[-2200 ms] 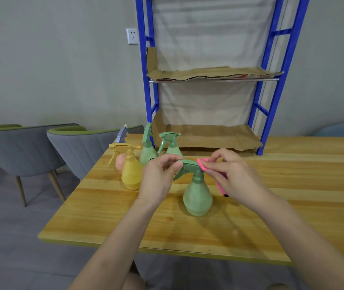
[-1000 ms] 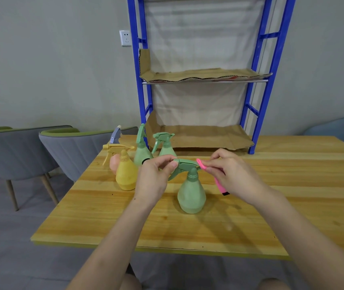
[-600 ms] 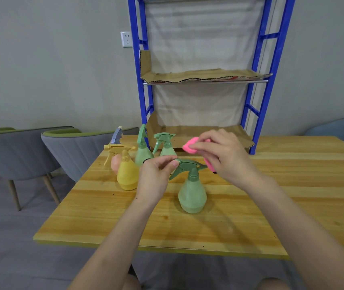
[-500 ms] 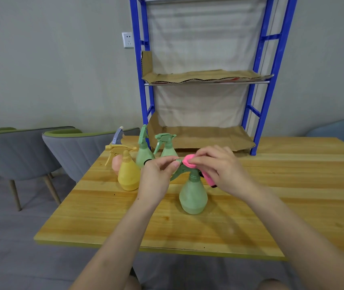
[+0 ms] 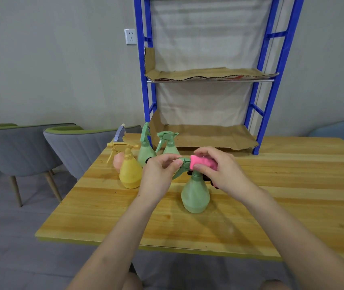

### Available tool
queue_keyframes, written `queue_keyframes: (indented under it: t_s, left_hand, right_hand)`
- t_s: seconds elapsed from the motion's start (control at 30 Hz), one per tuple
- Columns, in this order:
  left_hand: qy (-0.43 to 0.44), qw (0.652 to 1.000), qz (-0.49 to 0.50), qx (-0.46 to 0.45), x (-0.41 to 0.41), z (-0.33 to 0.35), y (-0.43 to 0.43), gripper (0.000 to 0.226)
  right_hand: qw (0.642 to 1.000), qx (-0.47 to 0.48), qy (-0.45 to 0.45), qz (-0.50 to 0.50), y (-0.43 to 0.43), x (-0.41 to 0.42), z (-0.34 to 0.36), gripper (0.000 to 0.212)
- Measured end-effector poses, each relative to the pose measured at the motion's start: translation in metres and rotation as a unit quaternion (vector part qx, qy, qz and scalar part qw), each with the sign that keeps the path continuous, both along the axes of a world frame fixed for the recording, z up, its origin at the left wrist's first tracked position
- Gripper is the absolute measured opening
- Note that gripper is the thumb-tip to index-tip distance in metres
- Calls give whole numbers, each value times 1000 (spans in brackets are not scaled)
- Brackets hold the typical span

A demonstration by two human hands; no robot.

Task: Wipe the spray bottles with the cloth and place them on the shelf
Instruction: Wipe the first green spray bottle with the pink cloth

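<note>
A green spray bottle (image 5: 195, 195) stands on the wooden table (image 5: 271, 216) in front of me. My left hand (image 5: 158, 176) pinches the front of its spray head. My right hand (image 5: 219, 170) grips a pink cloth (image 5: 203, 162) and presses it over the top of that head. Behind to the left stand a yellow spray bottle (image 5: 129, 171), two more green spray bottles (image 5: 145, 150) (image 5: 170, 145), and a pink bottle (image 5: 117, 161) mostly hidden behind the yellow one. The blue shelf (image 5: 259, 80) with cardboard-lined boards stands at the table's back.
Two grey chairs with green rims (image 5: 72, 143) (image 5: 3, 147) stand left of the table. Part of a blue chair (image 5: 342, 130) shows at the right. The table's near edge (image 5: 146, 245) is close to me. A wall socket (image 5: 130, 36) is left of the shelf.
My right hand lifted the pink cloth from the back of the spray head, then brought it down over the top of the head. My left hand kept its pinch on the nozzle.
</note>
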State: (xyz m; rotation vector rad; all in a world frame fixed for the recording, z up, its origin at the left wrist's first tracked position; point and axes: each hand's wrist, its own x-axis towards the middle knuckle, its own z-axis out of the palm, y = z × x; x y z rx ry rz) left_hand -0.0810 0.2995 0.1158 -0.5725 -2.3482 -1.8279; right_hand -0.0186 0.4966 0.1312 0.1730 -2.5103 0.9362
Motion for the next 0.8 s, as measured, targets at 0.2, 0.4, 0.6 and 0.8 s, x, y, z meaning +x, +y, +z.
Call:
queue_keyframes:
  t_s: [0.2,0.4,0.6,0.8]
  left_hand:
    - [12,1000,-7,-22,-2,0,-2,12]
    - [27,999,-2,-31,-1,0,0,10]
    - [28,999,1,-29,2,3,-1,12]
    - [24,999,-4,-26,3,4,-1,14]
  right_hand:
    - [995,29,-89,40,3,-6,16,24]
    - [998,-5,-61,26,2,-4,13,21]
    - [995,-82,19,45,-2,9,20,12]
    - [998,5,8,55,0,13,2,34]
